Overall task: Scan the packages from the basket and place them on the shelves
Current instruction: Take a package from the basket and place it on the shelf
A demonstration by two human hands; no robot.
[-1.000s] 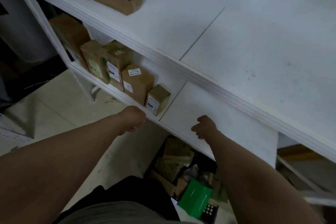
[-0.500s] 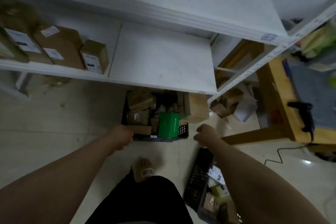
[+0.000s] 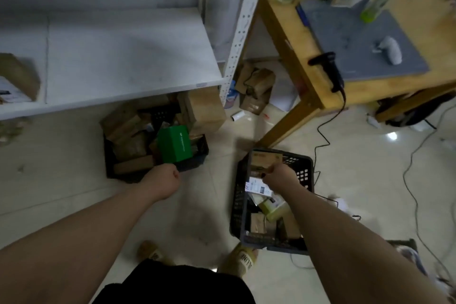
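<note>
Head view, looking down at a tiled floor. On the right, the right hand (image 3: 278,176) reaches into a dark basket (image 3: 238,205) of packages, its fingers curled around a brown cardboard package (image 3: 265,159) at the far end. The left hand (image 3: 164,182) is a closed, empty fist near a second basket (image 3: 108,163) to the left, below a white shelf (image 3: 123,57).

Clothing: one black garment (image 3: 172,284), plain, covering the lower body. Footwear: tan left slipper (image 3: 150,250) and tan right slipper (image 3: 244,258), the right one with dark block lettering across its strap. Arms bare down to left hand (image 3: 164,181) and right hand (image 3: 281,176).
</note>
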